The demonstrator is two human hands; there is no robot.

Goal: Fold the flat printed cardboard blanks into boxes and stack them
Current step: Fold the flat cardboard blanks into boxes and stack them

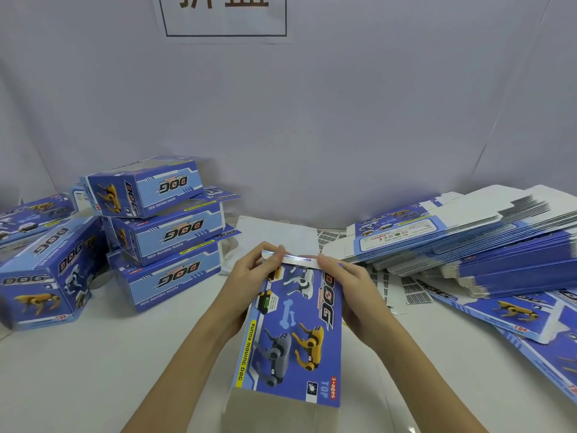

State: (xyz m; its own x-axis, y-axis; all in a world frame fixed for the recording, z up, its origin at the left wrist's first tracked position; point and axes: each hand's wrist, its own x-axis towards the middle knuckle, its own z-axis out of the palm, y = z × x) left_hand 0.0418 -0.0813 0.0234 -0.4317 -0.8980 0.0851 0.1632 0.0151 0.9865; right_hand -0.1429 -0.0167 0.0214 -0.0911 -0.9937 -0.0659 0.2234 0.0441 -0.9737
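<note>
A blue printed box (292, 335) with robot dogs on its face lies lengthwise in front of me on the white table, its far end between my hands. My left hand (254, 276) grips the box's left far corner, its fingers curled over a narrow end flap (296, 260). My right hand (345, 285) holds the right far corner, fingers on the same flap. Three folded boxes (165, 220) stand stacked at the left. A thick pile of flat blanks (468, 242) lies at the right.
More folded boxes (43, 276) lie at the far left edge. Loose flat blanks (512, 314) spread over the table's right side toward me. A white sheet (278, 232) lies behind my hands. A pale wall with a paper sign (224, 14) closes the back.
</note>
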